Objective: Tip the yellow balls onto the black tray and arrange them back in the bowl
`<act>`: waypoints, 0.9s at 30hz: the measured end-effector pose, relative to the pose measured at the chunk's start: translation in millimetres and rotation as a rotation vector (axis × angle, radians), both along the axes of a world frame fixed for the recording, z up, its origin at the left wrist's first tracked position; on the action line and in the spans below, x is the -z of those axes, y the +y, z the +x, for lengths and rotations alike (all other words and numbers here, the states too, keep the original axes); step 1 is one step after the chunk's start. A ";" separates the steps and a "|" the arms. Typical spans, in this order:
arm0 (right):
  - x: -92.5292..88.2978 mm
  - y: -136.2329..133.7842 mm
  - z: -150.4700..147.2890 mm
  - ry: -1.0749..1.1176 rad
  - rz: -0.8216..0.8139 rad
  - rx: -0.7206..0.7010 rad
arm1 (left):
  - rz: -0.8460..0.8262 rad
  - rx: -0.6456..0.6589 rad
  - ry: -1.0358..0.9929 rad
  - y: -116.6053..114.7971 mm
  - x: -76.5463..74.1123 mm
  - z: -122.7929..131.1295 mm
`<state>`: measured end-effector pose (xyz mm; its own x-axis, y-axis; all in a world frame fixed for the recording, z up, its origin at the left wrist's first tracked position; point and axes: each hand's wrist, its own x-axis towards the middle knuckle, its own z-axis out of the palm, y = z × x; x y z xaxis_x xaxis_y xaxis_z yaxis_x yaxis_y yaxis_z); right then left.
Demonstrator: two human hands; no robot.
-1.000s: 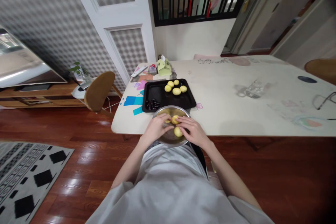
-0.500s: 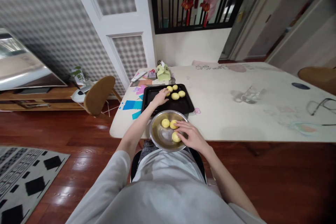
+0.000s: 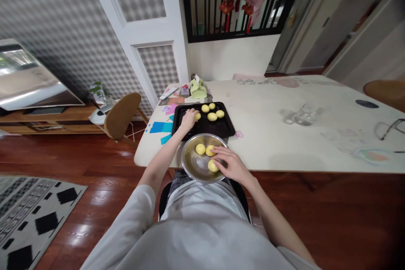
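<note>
Left hand [image 3: 189,118] on tray ball [image 3: 198,116], grip unclear. Right hand [image 3: 230,163] spread, fingertips on bowl ball [image 3: 212,166]. Bowl [image 3: 187,164] overhangs counter [image 3: 284,147] edge: my pressing could tip it.

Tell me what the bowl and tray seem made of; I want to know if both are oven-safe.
The bowl looks like polished steel: silvery, with reflections inside. The tray looks like dark-coated metal, maybe non-stick: black, slight sheen, thin raised rim.
</note>
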<state>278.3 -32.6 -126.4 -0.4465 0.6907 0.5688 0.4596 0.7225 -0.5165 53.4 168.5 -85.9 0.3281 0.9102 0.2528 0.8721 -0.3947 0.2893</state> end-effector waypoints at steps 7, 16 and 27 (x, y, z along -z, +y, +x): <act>2.5 0.3 -0.6 0.016 -0.004 0.013 | 0.048 0.215 -0.268 -73.4 -18.5 -19.8; 4.1 1.6 -1.4 0.016 -0.022 0.014 | -0.099 0.322 -0.148 -176.6 -29.5 -46.0; 3.0 1.6 -0.5 -0.010 -0.014 0.016 | -0.184 0.309 0.050 -195.2 -26.7 -43.3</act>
<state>277.8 -31.0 -129.4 -0.4410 0.7057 0.5545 0.4761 0.7077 -0.5220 10.1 -26.7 -59.2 0.6023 0.7951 0.0708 0.7348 -0.5869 0.3401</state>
